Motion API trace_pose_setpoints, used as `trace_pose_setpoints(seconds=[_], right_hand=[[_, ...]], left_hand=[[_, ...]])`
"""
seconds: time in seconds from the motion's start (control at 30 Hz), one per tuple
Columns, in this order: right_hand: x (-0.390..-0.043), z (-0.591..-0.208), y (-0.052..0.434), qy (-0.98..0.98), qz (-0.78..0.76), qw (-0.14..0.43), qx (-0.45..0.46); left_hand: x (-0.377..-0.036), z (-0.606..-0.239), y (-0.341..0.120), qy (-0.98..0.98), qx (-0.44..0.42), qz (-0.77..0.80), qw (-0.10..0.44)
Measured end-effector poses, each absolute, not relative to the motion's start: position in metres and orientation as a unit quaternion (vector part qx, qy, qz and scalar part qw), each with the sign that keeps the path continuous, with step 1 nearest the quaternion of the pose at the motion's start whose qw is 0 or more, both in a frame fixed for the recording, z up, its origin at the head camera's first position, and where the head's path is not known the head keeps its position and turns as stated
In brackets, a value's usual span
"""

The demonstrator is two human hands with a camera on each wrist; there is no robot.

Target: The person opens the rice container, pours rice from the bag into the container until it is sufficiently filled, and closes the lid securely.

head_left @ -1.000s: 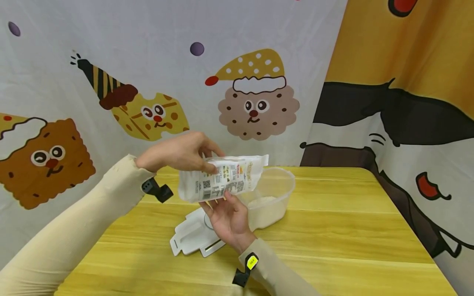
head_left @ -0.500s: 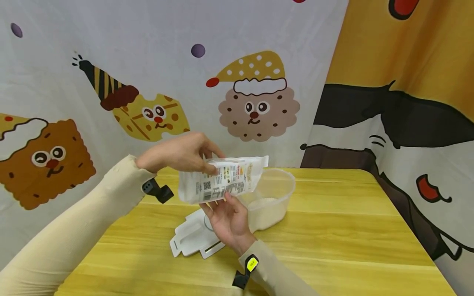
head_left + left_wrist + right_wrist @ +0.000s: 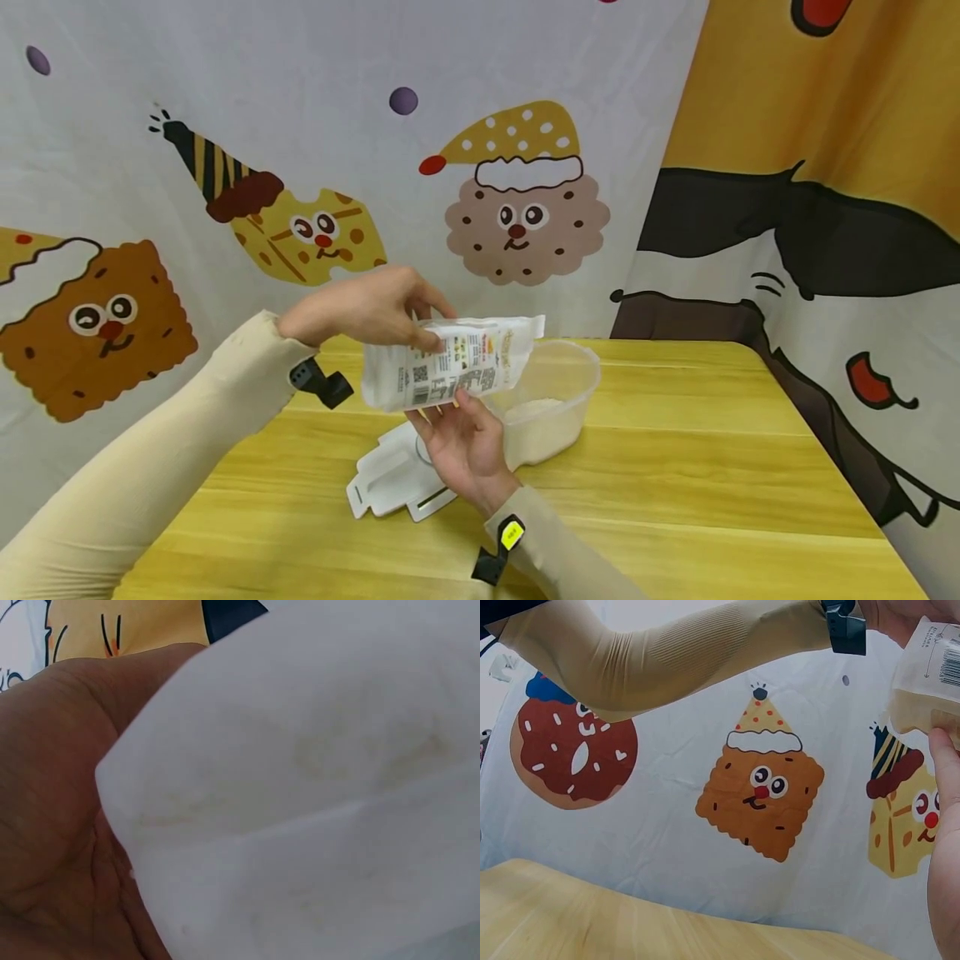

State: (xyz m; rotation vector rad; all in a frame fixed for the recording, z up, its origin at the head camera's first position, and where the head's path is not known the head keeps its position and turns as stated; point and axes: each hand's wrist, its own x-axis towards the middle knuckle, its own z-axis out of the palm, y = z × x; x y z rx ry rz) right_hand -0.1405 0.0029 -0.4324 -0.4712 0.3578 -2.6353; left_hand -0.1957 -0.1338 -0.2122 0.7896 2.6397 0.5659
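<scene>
A white plastic bag (image 3: 480, 362), printed with a label, QR code and barcode, is held nearly level above the table, its narrow end at the right by the tub. My left hand (image 3: 367, 310) grips its upper left part from above. My right hand (image 3: 468, 450) holds the lower edge, thumb in front and fingers underneath. Behind the right end of the bag stands a clear plastic tub (image 3: 577, 383), partly filled with white grains (image 3: 543, 429). In the left wrist view the bag (image 3: 300, 795) covers most of the frame. In the right wrist view, pale contents show through the bag (image 3: 922, 705).
On the wooden table (image 3: 675, 483), a white plastic lid (image 3: 393, 473) with side flaps lies left of the tub, partly hidden by the right hand. A cartoon-printed cloth (image 3: 517, 67) hangs behind the table.
The head view has shifted slightly. Both hands keep hold of the bag in the same pose; nothing else has visibly moved.
</scene>
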Motion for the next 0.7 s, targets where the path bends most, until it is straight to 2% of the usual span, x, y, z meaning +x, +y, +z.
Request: trace_pose_setpoints(seconds=[0.7], right_hand=[[-0.14, -0.4307, 0.003, 0.124, -0.955, 0.215, -0.165]], left_hand=[[-0.1971, -0.2097, -0.1314, 0.923, 0.281, 0.202, 0.166]])
